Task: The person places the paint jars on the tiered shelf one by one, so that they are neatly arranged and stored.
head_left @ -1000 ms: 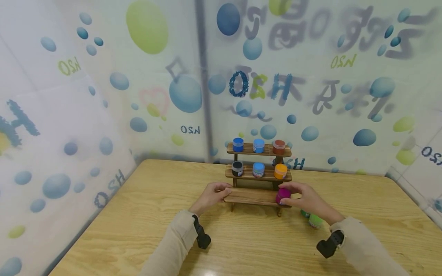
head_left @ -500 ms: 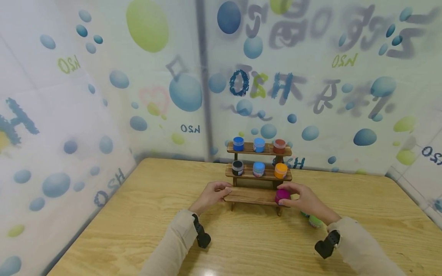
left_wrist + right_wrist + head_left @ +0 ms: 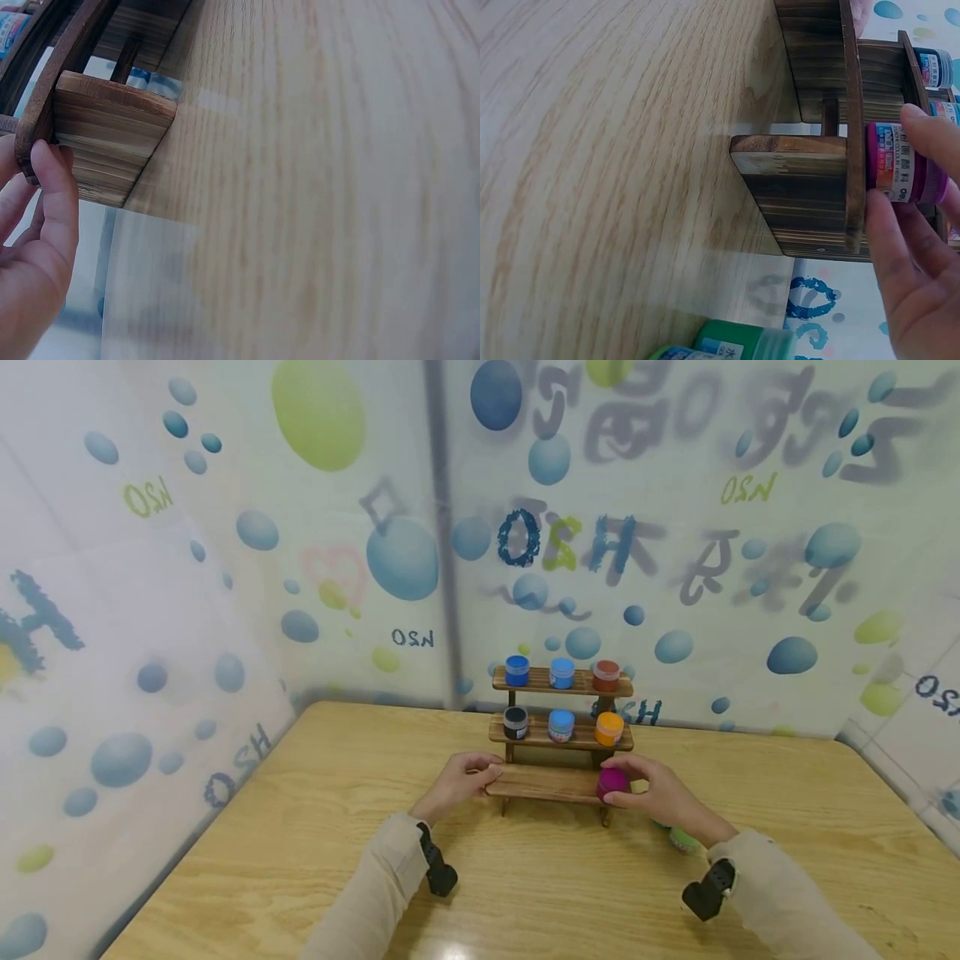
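A three-tier wooden display rack (image 3: 551, 783) stands on the table. My left hand (image 3: 463, 783) pinches the left end of its bottom shelf, thumb on top; the left wrist view shows the fingers (image 3: 56, 195) at the shelf's end. With thumb and fingers, my right hand (image 3: 660, 793) grips a magenta paint jar (image 3: 612, 783) at the right end of that shelf. In the right wrist view the labelled paint jar (image 3: 891, 161) has its base right at the shelf board. On the middle shelf are a black jar (image 3: 515, 723), a light blue jar (image 3: 561, 726) and an orange jar (image 3: 609, 728).
The top shelf holds a dark blue jar (image 3: 517, 671), a light blue jar (image 3: 562, 673) and a reddish-brown jar (image 3: 606, 676). A light green jar (image 3: 684, 840) and a dark green jar (image 3: 735, 339) lie on the table (image 3: 300, 827) by my right wrist. A printed curtain hangs behind.
My right hand has shifted slightly left along the bottom shelf with the magenta paint jar. The left hand keeps its hold on the rack.
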`<state>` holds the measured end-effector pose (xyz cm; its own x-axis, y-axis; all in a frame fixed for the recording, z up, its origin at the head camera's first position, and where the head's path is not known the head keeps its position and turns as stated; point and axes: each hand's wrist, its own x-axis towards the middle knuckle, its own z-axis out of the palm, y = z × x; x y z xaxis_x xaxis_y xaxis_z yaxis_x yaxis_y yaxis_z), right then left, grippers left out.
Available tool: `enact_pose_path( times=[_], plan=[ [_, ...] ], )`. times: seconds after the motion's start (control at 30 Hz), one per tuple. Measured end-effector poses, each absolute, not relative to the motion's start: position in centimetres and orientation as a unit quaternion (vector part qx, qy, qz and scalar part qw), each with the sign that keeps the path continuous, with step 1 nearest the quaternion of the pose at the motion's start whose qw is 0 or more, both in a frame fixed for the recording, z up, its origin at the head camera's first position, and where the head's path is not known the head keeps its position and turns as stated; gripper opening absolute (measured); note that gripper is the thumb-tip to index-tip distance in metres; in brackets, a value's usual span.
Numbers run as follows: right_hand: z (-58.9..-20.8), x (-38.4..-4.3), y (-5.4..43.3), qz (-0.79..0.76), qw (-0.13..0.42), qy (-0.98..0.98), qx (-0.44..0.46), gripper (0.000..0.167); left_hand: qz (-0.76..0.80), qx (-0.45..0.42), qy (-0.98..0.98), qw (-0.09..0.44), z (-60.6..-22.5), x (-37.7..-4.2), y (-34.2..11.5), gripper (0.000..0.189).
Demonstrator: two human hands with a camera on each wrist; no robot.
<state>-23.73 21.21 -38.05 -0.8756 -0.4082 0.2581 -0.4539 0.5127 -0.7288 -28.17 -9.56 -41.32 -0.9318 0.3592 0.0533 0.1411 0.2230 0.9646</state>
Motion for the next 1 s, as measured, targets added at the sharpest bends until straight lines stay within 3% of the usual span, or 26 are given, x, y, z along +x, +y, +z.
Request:
enact_pose_path(
  times=[0.37,1.0],
  plan=[
    [-38.4,-23.8,21.2,0.424,0.032,-0.872,0.243,0.041,0.601,0.165,0.777,0.093,-38.9,-26.4,-9.3,0.024],
    [-38.6,-23.9,21.5,0.435,0.007,-0.868,0.238,0.046,0.600,0.159,0.778,0.094,-39.2,-26.6,-9.3,0.024]
  ],
)
